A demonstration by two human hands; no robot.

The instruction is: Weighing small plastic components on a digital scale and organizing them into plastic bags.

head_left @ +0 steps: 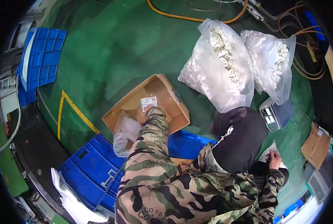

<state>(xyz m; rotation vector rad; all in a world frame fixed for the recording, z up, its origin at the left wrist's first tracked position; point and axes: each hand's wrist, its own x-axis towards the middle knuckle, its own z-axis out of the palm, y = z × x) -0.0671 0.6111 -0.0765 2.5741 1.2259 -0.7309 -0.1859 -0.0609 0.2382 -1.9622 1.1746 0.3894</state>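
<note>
My left arm reaches into an open cardboard box (127, 98) on the green floor. My left hand (148, 108), partly covered by its camouflage sleeve, is closed on the lower edge of a white printed label (149, 101). A crumpled clear plastic bag (125, 131) hangs over the box's near side, beside my left forearm. At the right, my right hand (274, 160) is closed on a small clear plastic bag (265, 154) with whitish contents. My sleeve and dark-trousered leg hide part of that bag.
Two large clear sacks (196, 72) of small white parts stand ahead. A digital scale (275, 115) sits right of my knee. Blue plastic crates (91, 164) lie at near left, another blue crate (43, 56) at far left. A flattened cardboard piece (316, 146) is at right; a yellow hose (185, 17) crosses the floor.
</note>
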